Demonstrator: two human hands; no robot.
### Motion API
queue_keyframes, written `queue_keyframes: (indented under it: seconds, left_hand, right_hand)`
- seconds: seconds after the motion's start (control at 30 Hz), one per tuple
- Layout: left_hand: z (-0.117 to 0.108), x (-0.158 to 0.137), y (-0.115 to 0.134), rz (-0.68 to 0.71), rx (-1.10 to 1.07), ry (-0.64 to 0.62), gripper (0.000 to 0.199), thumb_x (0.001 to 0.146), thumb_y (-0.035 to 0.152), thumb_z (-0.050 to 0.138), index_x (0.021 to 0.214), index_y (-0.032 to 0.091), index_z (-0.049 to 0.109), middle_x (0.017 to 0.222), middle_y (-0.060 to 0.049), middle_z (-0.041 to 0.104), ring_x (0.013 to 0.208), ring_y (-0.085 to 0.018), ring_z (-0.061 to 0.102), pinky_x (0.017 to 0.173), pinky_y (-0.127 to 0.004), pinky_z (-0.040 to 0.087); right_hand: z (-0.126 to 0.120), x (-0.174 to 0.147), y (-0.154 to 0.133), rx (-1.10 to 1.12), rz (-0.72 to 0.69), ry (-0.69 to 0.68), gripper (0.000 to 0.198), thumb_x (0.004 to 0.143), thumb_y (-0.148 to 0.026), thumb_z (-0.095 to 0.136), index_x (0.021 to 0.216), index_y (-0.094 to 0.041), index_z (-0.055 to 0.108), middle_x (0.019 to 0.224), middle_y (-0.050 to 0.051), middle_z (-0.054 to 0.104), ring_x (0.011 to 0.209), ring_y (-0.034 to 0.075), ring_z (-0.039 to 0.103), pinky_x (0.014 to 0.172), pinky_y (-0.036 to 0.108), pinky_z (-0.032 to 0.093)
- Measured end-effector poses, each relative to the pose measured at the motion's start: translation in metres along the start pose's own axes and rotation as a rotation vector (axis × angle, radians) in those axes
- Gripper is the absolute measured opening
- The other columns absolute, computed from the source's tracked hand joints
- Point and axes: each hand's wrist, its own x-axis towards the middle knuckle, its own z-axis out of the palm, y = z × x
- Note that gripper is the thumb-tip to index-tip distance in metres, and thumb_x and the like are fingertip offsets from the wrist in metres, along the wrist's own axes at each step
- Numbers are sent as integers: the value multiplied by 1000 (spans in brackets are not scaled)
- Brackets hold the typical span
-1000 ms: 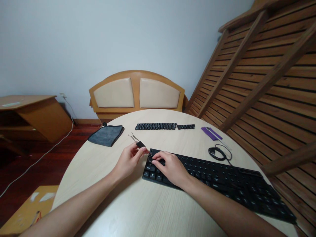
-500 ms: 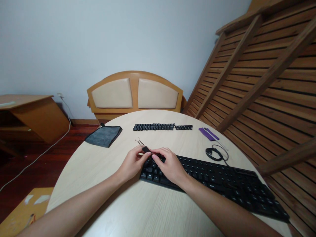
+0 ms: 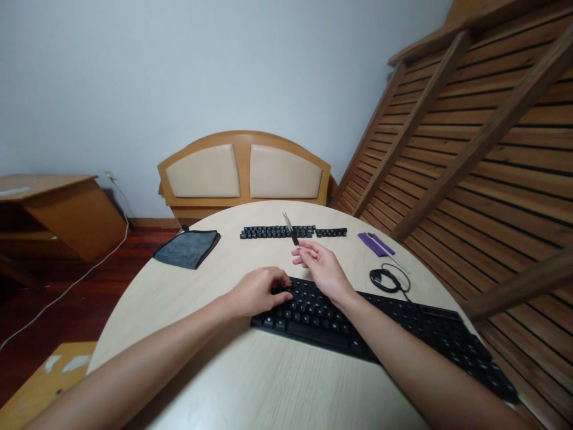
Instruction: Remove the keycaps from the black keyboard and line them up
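Note:
My right hand [image 3: 323,266] is closed on a keycap puller [image 3: 294,237] with a dark handle and two thin metal prongs that point up and away from me. It is raised just beyond the keyboard [image 3: 304,331], a black one lying aslant across the right front of the table. My left hand [image 3: 259,291] rests at the keyboard's left end, thumb and fingers apart and touching it, with nothing visible between them. Rows of loose black keycaps [image 3: 277,231] stand lined up further back, with a shorter row [image 3: 331,232] to their right.
On the round table [image 3: 188,334], a dark grey pouch [image 3: 187,248] lies at the left. A purple cloth [image 3: 375,244] with a thin white-tipped stick [image 3: 391,257] and the coiled black cable [image 3: 385,279] lie at the right. Wooden slats [image 3: 483,179] lean beyond the right edge.
The keycap puller has gone from between both hands into my right hand, which rose away from me. My left hand let go of it and opened over the keyboard.

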Motion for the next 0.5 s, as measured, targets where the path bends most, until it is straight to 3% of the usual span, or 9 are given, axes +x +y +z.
queue_keyframes:
  seconds: [0.13,0.23,0.37,0.5]
  left_hand:
    - [0,-6,4,109,53,-45,15,87,33,62,95,22,69,90,-4,69,86,-20,62,79,-33,48]
    - [1,-10,3,158,24,-40,18,92,28,55,101,21,68,96,-5,69,93,-20,62,86,-34,47]
    - [-1,-7,-11,79,10,57,22,94,31,50,106,21,66,98,-6,70,88,-20,64,80,-32,49]
    - [-17,13,-49,-87,179,189,29,95,36,45,107,21,67,99,-8,72,86,-22,65,77,-32,48]
  right_hand:
    - [-3,4,3,125,70,-25,34,76,-19,60,110,-19,60,96,4,65,78,13,64,72,27,48]
    - [-4,1,10,186,137,-17,40,67,-13,58,106,-19,61,93,1,61,68,10,59,62,23,44]
    - [-6,-1,17,208,151,63,35,67,-18,50,100,-16,62,76,-2,55,45,5,37,43,21,24]
    - [-7,-1,19,161,168,100,31,76,-34,49,95,-13,64,66,-3,50,41,5,24,42,23,14]
